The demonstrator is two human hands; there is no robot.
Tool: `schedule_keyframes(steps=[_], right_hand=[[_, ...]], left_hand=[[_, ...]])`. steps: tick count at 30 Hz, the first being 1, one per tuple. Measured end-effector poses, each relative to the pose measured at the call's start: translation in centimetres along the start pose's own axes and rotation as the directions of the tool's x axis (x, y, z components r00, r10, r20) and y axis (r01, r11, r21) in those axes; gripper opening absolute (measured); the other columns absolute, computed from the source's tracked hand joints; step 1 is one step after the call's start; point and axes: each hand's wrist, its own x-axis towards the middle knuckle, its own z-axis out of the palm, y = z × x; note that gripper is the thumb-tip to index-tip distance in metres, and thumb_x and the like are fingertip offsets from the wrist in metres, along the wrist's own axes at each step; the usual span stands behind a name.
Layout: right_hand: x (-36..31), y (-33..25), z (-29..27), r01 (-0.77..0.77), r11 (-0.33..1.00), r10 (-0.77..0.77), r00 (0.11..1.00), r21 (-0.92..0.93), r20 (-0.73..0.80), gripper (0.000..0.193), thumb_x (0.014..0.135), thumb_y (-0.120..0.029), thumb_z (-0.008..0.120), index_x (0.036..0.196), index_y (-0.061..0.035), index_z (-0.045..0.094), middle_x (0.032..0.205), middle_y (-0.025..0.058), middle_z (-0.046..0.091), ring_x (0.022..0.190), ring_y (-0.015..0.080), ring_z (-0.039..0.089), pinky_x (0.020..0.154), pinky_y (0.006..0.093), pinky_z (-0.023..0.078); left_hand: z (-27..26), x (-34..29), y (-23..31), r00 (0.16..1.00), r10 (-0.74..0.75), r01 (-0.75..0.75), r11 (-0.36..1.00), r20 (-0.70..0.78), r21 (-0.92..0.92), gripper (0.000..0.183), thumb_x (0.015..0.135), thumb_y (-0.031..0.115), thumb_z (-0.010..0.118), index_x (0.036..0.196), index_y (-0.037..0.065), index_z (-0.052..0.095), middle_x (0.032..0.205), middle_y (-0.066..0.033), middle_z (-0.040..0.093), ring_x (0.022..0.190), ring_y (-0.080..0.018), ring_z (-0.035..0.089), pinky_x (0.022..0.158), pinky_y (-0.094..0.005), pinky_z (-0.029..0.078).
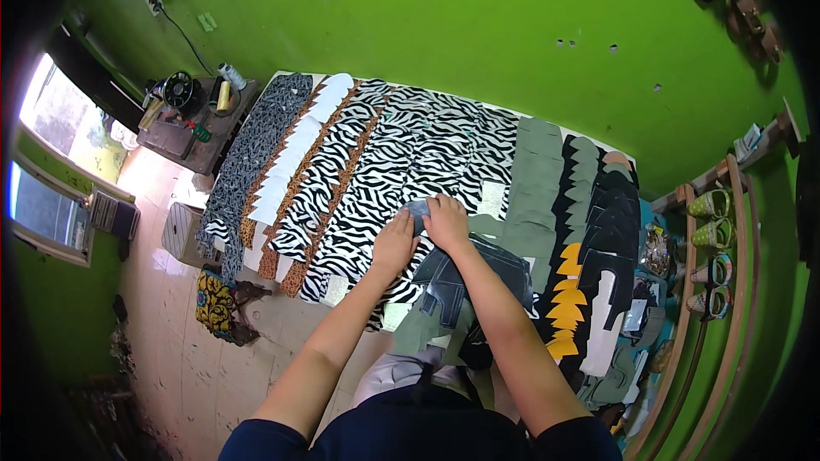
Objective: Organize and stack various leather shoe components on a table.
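Grey piece (417, 212): lies between left hand (395, 242), fingers extended, and right hand (446, 221), fingers bent; both touch it, grip unclear.

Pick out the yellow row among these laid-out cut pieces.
The scalloped yellow row, between the right forearm and the plain white piece; no other row is yellow.
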Motion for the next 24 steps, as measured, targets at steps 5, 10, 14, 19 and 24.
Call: schedule_keyframes(steps=[5,10,14,19,24], right_hand=[[0.2,-0.3,-0.8,-0.045,0.997,0.046,0.999,0.06,-0.017,0.037,0.073,-0.014,0.065,0.109,-0.0109,0.058,0.103,0.0092,0.053,0.1,0.0286,0.049,0.085,0.042,0.039],[-0.4,0.3,-0.9,-0.278,0.897,0.28,0.959,0.342,0.047,0.037,0.071,-0.008,0.065,0.108,-0.0101,0.059,0.098,0.0114,0.055,0.096,0.0294,0.053,0.084,0.0397,0.042],[-1.2,2.4,-2.3,-0.423,0.212,0.355,0.873,0.881,0.333,0.036,0.075,0.003,0.061,0.111,-0.001,0.056,0.1,0.0118,0.059,0.094,0.0203,0.057,0.079,0.0281,0.047],[-5.6,6.6,-6.3,-0.354,-0.403,0.265,0.837,0.844,0.478,0.043,0.08,0.003,0.058,0.121,-0.0013,0.049,0.11,0.0117,0.056,0.093,0.0155,0.056,0.083,0.0268,0.044],[-11.2,13.4,-11.6,-0.238,-0.244,0.365,0.875,0.94,0.316,0.041,0.081,0.002,0.058,0.121,-0.0018,0.049,0.12,0.0108,0.052,0.107,0.0154,0.05,0.092,0.0256,0.039]], left_hand=[[0.1,-0.9,-0.8,0.99,0.134,-0.133,0.991,-0.051,0.018,0.036,0.082,0.013,0.054,0.115,-0.001,0.053,0.125,-0.0145,0.052,0.107,-0.0258,0.056,0.088,-0.0325,0.047],[-2.2,-0.9,-0.4,0.95,0.266,-0.264,0.964,-0.161,0.036,0.037,0.077,0.006,0.051,0.113,0.0,0.055,0.12,-0.0124,0.056,0.104,-0.0239,0.058,0.086,-0.0314,0.048],[-3.9,-0.2,0.7,0.876,0.374,-0.371,0.926,-0.304,0.072,0.035,0.075,0.007,0.053,0.109,0.0,0.058,0.117,-0.0108,0.058,0.099,-0.0212,0.06,0.081,-0.0295,0.049],[-4.9,1.0,5.4,0.775,0.514,-0.517,0.85,-0.366,0.099,0.033,0.074,0.005,0.053,0.106,0.0,0.06,0.115,-0.0092,0.059,0.102,-0.0207,0.06,0.083,-0.0299,0.049],[-3.6,3.3,13.0,0.827,0.488,-0.539,0.83,-0.28,-0.145,0.046,0.077,0.018,0.063,0.119,0.004,0.051,0.128,-0.0165,0.047,0.114,-0.0312,0.049,0.097,-0.0397,0.038]])
